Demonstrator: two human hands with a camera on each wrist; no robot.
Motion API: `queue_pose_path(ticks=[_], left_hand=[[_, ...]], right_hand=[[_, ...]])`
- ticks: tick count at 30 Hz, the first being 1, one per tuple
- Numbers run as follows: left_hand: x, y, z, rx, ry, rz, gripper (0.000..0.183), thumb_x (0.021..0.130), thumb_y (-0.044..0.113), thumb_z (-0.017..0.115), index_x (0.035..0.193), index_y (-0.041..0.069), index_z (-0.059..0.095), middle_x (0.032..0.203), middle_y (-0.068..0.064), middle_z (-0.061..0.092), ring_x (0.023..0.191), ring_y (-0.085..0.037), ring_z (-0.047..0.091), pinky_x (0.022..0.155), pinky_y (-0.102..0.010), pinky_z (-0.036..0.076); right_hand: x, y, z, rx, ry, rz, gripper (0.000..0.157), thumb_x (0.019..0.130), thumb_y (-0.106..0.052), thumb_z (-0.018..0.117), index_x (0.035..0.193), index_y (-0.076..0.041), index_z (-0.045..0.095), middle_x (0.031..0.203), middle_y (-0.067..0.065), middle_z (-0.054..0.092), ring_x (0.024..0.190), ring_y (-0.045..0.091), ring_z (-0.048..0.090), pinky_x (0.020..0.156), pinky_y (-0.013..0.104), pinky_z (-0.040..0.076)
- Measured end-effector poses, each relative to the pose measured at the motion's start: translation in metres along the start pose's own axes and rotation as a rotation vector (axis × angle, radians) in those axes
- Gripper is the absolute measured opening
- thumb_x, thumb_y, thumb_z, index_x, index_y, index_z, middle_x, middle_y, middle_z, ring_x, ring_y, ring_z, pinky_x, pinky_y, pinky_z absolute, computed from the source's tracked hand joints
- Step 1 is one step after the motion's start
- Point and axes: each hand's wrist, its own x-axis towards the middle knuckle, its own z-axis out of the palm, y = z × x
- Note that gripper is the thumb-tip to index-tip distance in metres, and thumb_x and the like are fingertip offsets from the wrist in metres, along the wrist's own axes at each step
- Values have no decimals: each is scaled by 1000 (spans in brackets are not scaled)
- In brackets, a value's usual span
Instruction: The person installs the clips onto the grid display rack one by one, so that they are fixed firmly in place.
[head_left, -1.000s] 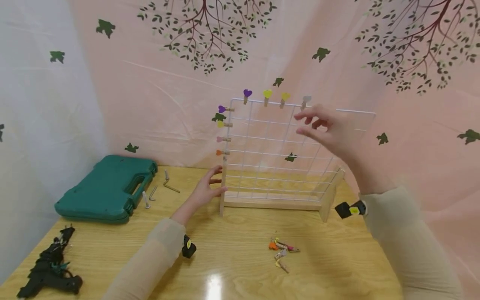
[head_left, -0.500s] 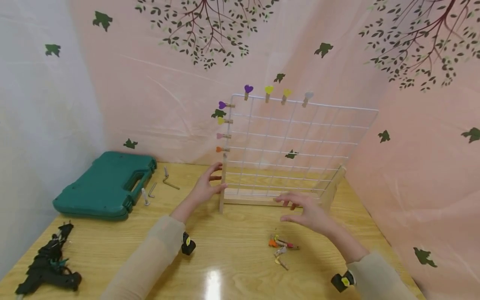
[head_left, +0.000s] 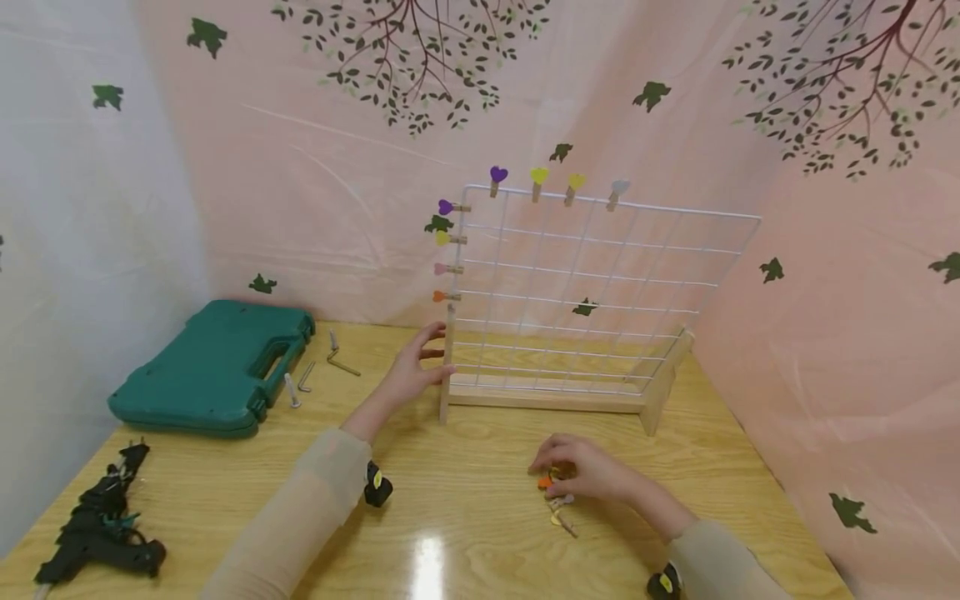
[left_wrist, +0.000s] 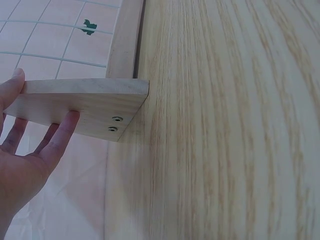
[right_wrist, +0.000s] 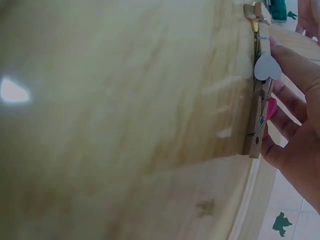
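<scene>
My left hand (head_left: 408, 375) grips the left wooden upright (left_wrist: 75, 102) of a wire grid rack, its thumb at the front edge and its fingers on the outer face. Over a small pile of mini clothespins on the table, my right hand (head_left: 588, 471) spreads thumb and fingers around an orange heart clothespin (head_left: 545, 482); a firm hold is not visible. A grey heart clothespin (right_wrist: 267, 67) and a pink heart clothespin (right_wrist: 271, 108) lie by its fingers. Nearer the front is a yellow heart clothespin (head_left: 564, 523).
Several heart clothespins, such as a purple one (head_left: 498, 176), are clipped along the grid's (head_left: 600, 250) top and left edges. A green case (head_left: 213, 367), hex keys (head_left: 342, 364), bolts (head_left: 292, 390) and a black glue gun (head_left: 101, 529) occupy the table's left side.
My right hand has come down from the grid's top edge to the clothespin pile, with its fingers now around it. The left hand has stayed at the upright.
</scene>
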Motion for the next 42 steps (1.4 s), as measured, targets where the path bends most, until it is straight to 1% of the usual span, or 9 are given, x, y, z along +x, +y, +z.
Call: queue_pose_path(ticks=[6, 9, 13, 18, 24, 28, 32, 36, 42], left_hand=[[0, 0, 2, 4, -5, 13, 71, 81, 9, 65, 139, 16, 26, 139, -13, 31, 117, -39, 41, 73, -42, 54], [0, 0, 3, -4, -7, 13, 71, 81, 8, 65, 139, 15, 26, 139, -14, 31, 117, -40, 41, 74, -45, 53], [-1, 1, 3, -14, -8, 4, 71, 81, 9, 65, 139, 17, 26, 139, -13, 30, 117, -39, 41, 75, -46, 52], [-1, 2, 2, -24, -13, -1, 71, 81, 7, 64, 140, 16, 25, 139, -13, 30, 118, -40, 39, 75, -47, 51], [-2, 3, 1, -22, -12, -10, 72, 81, 7, 64, 140, 15, 24, 140, -13, 29, 118, -39, 39, 76, -48, 51], [-1, 3, 1, -28, -14, -6, 72, 81, 7, 64, 140, 14, 23, 140, -14, 29, 118, -39, 39, 76, -48, 51], [1, -1, 0, -31, -10, 0, 73, 81, 7, 64, 141, 13, 23, 140, -14, 28, 118, -40, 39, 75, -47, 52], [7, -14, -1, -32, 2, 7, 73, 80, 9, 66, 140, 19, 26, 140, -11, 30, 117, -39, 41, 72, -42, 54], [12, -27, 0, -1, 21, 21, 72, 78, 16, 68, 138, 27, 28, 138, -6, 33, 116, -35, 43, 68, -35, 55]], right_hand=[[2, 4, 2, -73, -7, -42, 19, 77, -25, 69, 95, -21, 67, 99, -7, 55, 87, 4, 51, 73, 19, 47], [3, 4, 2, -42, -1, -48, 17, 76, -24, 69, 92, -20, 67, 96, -6, 56, 80, 6, 52, 67, 18, 47], [3, 2, 0, 38, 27, -3, 15, 76, -22, 69, 90, -19, 63, 91, -7, 58, 73, 6, 51, 59, 18, 47], [4, -8, -15, 73, 137, 72, 15, 77, -20, 69, 88, -19, 60, 80, -9, 57, 62, 2, 45, 48, 17, 40], [8, -35, -61, 54, 291, 26, 17, 78, -17, 68, 94, -19, 62, 84, -6, 61, 62, 6, 49, 45, 20, 41], [9, -59, -99, 70, 346, 74, 17, 80, -8, 65, 96, -15, 64, 90, -1, 62, 72, 10, 56, 48, 24, 47], [12, -76, -134, 189, 397, 34, 14, 80, 2, 61, 94, -1, 63, 88, 7, 63, 72, 12, 61, 47, 28, 50], [14, -88, -169, 311, 450, 5, 12, 84, 0, 57, 95, 3, 61, 89, 4, 66, 71, 13, 65, 51, 25, 51], [17, -104, -222, 539, 710, -33, 19, 86, -3, 56, 99, 10, 59, 82, 7, 67, 67, 17, 63, 58, 21, 52]])
